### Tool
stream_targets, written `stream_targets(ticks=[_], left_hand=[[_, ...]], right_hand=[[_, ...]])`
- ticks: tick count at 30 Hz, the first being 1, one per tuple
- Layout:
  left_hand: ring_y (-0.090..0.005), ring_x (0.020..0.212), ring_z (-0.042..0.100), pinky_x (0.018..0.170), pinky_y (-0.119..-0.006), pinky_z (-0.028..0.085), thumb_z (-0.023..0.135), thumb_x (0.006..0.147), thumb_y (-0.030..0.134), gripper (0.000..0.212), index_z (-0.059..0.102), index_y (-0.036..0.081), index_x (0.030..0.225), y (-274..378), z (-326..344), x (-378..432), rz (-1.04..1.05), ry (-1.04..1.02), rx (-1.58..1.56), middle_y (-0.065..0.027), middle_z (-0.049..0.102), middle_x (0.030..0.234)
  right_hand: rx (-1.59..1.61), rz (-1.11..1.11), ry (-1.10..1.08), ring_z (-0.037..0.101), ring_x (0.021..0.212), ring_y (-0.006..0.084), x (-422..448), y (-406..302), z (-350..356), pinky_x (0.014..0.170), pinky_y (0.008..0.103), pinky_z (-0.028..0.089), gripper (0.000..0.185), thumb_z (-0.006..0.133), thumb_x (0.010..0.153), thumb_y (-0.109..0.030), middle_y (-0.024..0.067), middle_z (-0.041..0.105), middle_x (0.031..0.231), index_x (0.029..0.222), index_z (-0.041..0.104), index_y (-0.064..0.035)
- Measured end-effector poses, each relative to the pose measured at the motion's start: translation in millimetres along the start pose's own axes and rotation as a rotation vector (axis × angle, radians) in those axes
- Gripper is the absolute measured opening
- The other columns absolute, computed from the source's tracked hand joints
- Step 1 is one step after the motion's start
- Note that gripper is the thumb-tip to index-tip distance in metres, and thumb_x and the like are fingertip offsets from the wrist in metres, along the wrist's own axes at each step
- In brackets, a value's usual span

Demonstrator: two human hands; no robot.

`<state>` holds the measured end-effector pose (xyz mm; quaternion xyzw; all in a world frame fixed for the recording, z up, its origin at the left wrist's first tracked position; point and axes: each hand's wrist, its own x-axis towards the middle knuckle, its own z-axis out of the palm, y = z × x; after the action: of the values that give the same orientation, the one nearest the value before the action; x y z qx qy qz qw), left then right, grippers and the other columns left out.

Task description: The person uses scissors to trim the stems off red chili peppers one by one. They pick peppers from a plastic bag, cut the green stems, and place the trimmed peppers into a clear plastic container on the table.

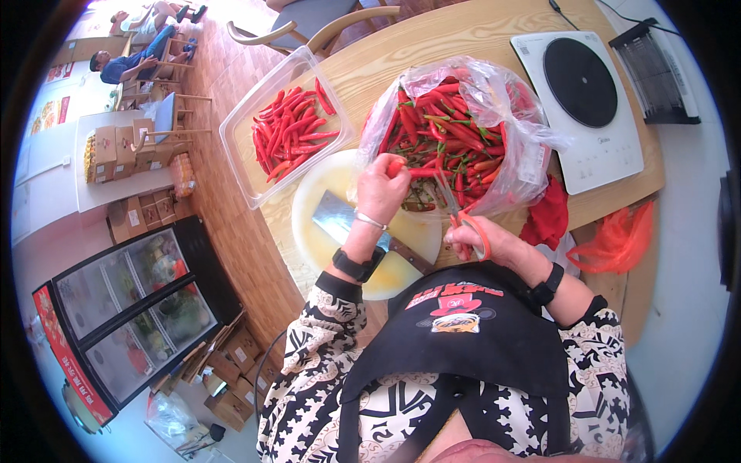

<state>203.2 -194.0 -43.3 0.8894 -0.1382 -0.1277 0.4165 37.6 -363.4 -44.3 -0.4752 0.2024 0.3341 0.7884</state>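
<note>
My left hand [379, 188] grips a red chili pepper [396, 169] at the near left edge of an open clear plastic bag [492, 87]. Inside the bag lies a heap of red chili peppers [457, 127], many with green stems. In my right hand [472, 234] are scissors [447, 194] with orange handles, their blades pointing up towards the peppers. Below my left hand a cleaver [341, 223] with a wooden handle rests on a round white cutting board [312, 179]. Stemless-looking red peppers [295, 130] fill part of a clear plastic tub [231, 144] at the left.
A white induction cooker [599, 156] stands right of the bag on the wooden table [463, 35]. A red plastic bag [616, 243] hangs near the table's right edge. Chairs [312, 29], a glass-door display fridge [139, 307] and cardboard boxes [231, 359] are farther left. Two people sit in the background.
</note>
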Motion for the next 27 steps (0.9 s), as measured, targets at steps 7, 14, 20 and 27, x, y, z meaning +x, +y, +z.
stream_targets(ticks=[7,14,20,27], left_hand=[[-0.0335,0.076,0.070,0.065,-0.046,0.055,0.070,0.082,0.030,0.026,0.065,0.015,0.104,-3,36,-11,0.094,-0.205,0.595,-0.0137,0.070,0.084],[-0.0207,0.065,0.067,0.059,-0.037,0.053,0.065,0.089,0.025,0.019,0.064,0.010,0.101,10,-10,-5,0.138,-0.035,0.108,-0.0074,0.066,0.073],[-0.0125,0.047,0.052,0.039,-0.026,0.039,0.054,0.097,0.019,0.020,0.062,0.003,0.104,27,-41,-21,-0.354,0.010,-1.046,-0.0042,0.060,0.067],[-0.0169,0.055,0.061,0.043,-0.028,0.045,0.053,0.097,0.022,0.023,0.060,0.002,0.108,33,-15,-58,-0.523,0.008,-1.289,-0.0092,0.066,0.075]], right_hand=[[-0.077,0.004,0.094,0.057,0.060,0.0130,-4,-13,0,0.058,0.0276,0.045,0.029,0.065,0.088,-0.031,0.0027,0.057,0.068,0.082,0.060,-0.0031],[-0.100,0.018,0.026,0.058,0.061,0.0110,-19,-3,2,0.057,0.0252,0.046,0.026,0.067,0.088,-0.029,0.0021,0.058,0.069,0.089,0.060,-0.0035],[-0.179,0.019,-0.042,0.058,0.065,0.0097,-10,-9,15,0.059,0.0255,0.047,0.029,0.070,0.088,-0.030,0.0012,0.059,0.074,0.094,0.062,-0.0028],[-0.274,-0.086,0.131,0.058,0.072,0.0104,12,-14,26,0.065,0.0286,0.048,0.030,0.071,0.085,-0.028,0.0021,0.062,0.081,0.094,0.061,-0.0013]])
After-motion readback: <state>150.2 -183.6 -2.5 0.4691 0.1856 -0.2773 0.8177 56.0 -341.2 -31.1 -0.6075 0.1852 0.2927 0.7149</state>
